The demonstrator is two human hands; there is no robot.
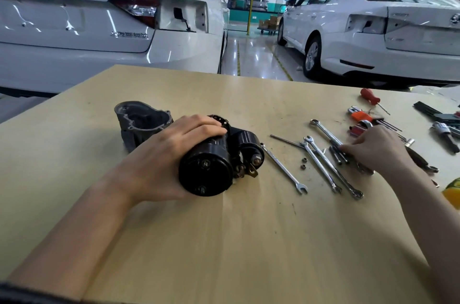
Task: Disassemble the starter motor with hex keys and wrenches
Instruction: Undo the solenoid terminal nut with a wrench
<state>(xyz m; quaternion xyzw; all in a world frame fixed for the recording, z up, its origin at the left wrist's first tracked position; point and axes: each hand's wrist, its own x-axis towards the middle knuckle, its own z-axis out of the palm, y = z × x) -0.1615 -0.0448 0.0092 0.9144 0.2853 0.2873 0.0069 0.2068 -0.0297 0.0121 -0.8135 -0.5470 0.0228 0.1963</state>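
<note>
The left hand [174, 154] is wrapping its grip around the black starter motor [214, 162], which is lying on the worktop [249, 241] with its end cap facing the camera and the grey nose housing [139, 124] just behind. The right hand [378, 149] is reaching into the spread of wrenches [323, 162], fingertips touching the tools; whether it is gripping one cannot be told. She should be matching the wrench to the end-cap bolts [205, 163] and keeping the motor pinned firmly.

Black starter motor [209, 167] lying on its side, grey housing [139, 124] behind, wrenches [323, 164] scattered right
</note>
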